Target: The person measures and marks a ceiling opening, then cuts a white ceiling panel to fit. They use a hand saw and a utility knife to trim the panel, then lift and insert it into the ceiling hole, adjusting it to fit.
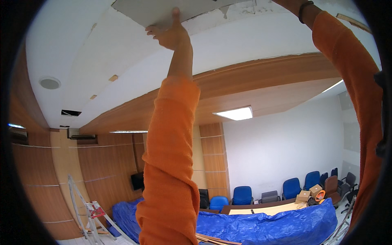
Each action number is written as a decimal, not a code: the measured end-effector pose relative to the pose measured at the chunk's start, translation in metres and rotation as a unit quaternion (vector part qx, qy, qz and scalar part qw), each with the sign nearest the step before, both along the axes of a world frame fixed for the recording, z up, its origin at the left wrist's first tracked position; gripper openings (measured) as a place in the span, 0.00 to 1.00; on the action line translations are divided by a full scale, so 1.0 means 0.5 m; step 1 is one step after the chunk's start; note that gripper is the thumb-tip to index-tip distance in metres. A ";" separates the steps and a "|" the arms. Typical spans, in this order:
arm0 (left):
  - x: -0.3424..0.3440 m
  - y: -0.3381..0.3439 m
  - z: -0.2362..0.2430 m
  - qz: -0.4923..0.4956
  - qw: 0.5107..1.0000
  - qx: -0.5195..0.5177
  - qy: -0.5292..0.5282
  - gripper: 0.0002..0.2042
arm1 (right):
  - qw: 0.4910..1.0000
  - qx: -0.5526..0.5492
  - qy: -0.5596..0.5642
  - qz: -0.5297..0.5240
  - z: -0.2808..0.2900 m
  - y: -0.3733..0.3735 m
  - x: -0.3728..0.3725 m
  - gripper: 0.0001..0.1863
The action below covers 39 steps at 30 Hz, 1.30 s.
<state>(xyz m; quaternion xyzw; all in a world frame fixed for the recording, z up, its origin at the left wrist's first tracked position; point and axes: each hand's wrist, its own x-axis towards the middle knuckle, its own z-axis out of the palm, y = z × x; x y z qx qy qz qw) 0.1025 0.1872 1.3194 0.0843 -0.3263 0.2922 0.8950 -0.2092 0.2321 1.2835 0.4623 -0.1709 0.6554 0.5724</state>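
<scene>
Overhead, a flat grey board (143, 10) lies against the white ceiling (122, 45). My left hand (170, 36) reaches up to its near edge, thumb stretched out on the board's underside and fingers spread to the left. The hand looks pressed against the board, not wrapped round it. My right hand (288, 4) is raised at the upper edge of the picture, and its fingers are out of the frame. A dark band (304, 10) circles the right wrist. Both arms wear orange sleeves. Rough, chipped ceiling surface shows between the two hands.
A wood-panelled beam (261, 77) crosses below the ceiling. Small wooden pieces (113, 78) stick to the ceiling near a round speaker (50, 83). Below stand a stepladder (87, 216), a blue tarp (265, 226) over furniture, blue chairs (242, 195) and cardboard boxes (303, 197).
</scene>
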 end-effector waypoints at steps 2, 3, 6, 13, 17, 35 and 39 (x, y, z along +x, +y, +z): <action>0.031 -0.001 -0.033 0.077 0.997 0.005 -0.021 0.50 | 1.000 -0.018 0.015 0.003 -0.001 -0.004 -0.002 0.63; 0.050 0.001 -0.046 0.111 0.993 0.019 -0.025 0.44 | 1.000 -0.019 0.002 -0.006 0.000 -0.007 0.000 0.63; 0.106 0.011 -0.056 0.031 0.996 -0.055 -0.070 0.30 | 1.000 -0.008 -0.016 -0.014 0.004 -0.010 0.005 0.63; 0.171 0.009 -0.059 0.057 0.995 0.019 -0.079 0.20 | 0.998 0.027 -0.044 -0.021 0.006 -0.003 0.010 0.62; 0.167 -0.027 -0.046 0.075 0.994 -0.011 -0.077 0.22 | 1.000 0.013 -0.009 0.000 0.013 -0.015 0.002 0.64; 0.265 -0.113 -0.025 0.275 0.923 -0.205 -0.174 0.31 | 0.999 -0.038 -0.015 -0.016 0.005 -0.017 0.044 0.74; 0.273 -0.122 -0.044 0.305 0.936 -0.099 -0.144 0.39 | 0.995 -0.075 -0.049 -0.047 0.022 -0.026 0.039 0.67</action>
